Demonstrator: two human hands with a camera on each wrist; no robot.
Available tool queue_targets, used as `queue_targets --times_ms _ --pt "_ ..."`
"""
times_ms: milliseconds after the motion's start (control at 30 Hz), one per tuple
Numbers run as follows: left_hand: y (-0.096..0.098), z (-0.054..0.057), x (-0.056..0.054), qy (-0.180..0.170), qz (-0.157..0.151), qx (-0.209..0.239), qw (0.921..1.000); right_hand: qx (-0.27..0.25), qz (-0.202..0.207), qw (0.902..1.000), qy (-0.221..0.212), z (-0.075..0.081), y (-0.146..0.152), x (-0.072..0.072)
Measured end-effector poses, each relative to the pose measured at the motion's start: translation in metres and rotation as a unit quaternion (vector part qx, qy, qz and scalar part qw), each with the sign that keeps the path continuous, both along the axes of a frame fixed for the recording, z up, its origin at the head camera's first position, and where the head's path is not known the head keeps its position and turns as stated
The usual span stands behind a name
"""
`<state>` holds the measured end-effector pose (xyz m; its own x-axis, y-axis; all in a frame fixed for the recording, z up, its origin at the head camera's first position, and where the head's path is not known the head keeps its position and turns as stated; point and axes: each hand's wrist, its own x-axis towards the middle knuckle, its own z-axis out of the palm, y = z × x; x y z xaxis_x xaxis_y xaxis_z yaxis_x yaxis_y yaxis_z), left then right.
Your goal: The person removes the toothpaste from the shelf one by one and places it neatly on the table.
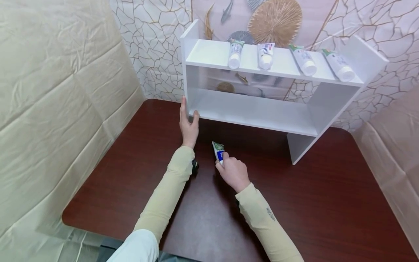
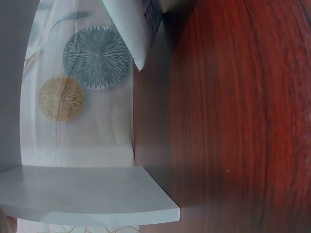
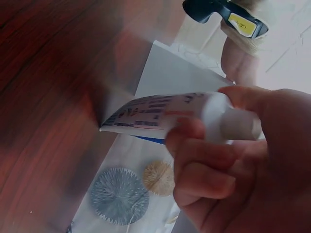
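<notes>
Pale crackle-patterned wall covering [image 1: 157, 43] is hanging behind a dark red-brown tabletop [image 1: 320, 203]; a white shelf unit [image 1: 255, 109] is standing at the far side. Four capped tubes [image 1: 266, 56] are lying on the upper shelf, caps toward its front edge. Left hand [image 1: 189, 125] is holding the unit's left upright [image 1: 193, 83], fingers and thumb to either side; how firmly, cannot tell. Right hand [image 1: 235, 173] is pinching a fifth tube [image 1: 218, 151] by its cap end, flat end pointing away, low in front of the unit. Whether the flat end is touching wood, cannot tell.

Risks, as judged: the pinch is sitting close to the cap [image 3: 240, 124], so a knock on the flat end could be twisting the tube loose. Lifting too near the unit could be catching it under the lower shelf. A jerk on the upright could be sliding the upper row off its edge.

Views: head camera is showing that row; neither wrist camera is. Right wrist view is giving the fine print and finger placement, both lost from above. Left wrist view is catching the upright's foot against the tabletop, but barely a sliver of its own hand.
</notes>
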<state>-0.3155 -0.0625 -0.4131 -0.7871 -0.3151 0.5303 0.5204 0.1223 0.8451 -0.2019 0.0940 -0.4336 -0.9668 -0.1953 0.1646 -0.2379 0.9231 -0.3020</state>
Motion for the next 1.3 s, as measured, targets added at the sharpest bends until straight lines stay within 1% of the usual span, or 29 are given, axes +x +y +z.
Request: queue_targets --times_ms 167,267,367,567,700,867,1100,1233,1300 --pt "0.0 0.0 -0.003 -0.006 -0.005 0.009 0.9999 0.031 0.007 0.9992 -0.025 -0.002 -0.005 -0.002" --pt "0.0 -0.001 -0.004 -0.007 -0.007 0.012 0.9999 0.052 0.018 0.9971 -0.052 -0.005 -0.008 -0.002" --pt "0.0 -0.003 -0.003 -0.006 -0.009 0.013 0.9999 0.067 0.032 0.9952 -0.065 -0.008 -0.012 -0.001" --pt "0.001 -0.007 -0.002 0.002 -0.008 0.009 0.9999 0.071 0.041 0.9948 -0.06 -0.013 -0.018 0.0" --pt "0.0 -0.006 -0.002 0.009 -0.011 0.013 0.9998 0.072 0.053 0.9939 -0.065 -0.016 -0.019 -0.002" --pt "-0.001 -0.006 -0.003 0.009 -0.012 0.012 0.9998 0.072 0.064 0.9941 -0.05 -0.017 -0.019 -0.004" --pt "-0.001 -0.025 -0.024 0.018 0.001 0.007 0.9998 0.065 0.075 0.9913 -0.086 -0.017 -0.013 -0.007" --pt "-0.001 -0.026 -0.025 0.028 0.008 0.006 0.9996 0.062 0.073 0.991 -0.094 -0.014 -0.007 -0.009" --pt "-0.001 -0.027 -0.025 0.029 0.011 0.004 0.9995 0.058 0.073 0.9919 -0.087 -0.011 -0.003 -0.011"
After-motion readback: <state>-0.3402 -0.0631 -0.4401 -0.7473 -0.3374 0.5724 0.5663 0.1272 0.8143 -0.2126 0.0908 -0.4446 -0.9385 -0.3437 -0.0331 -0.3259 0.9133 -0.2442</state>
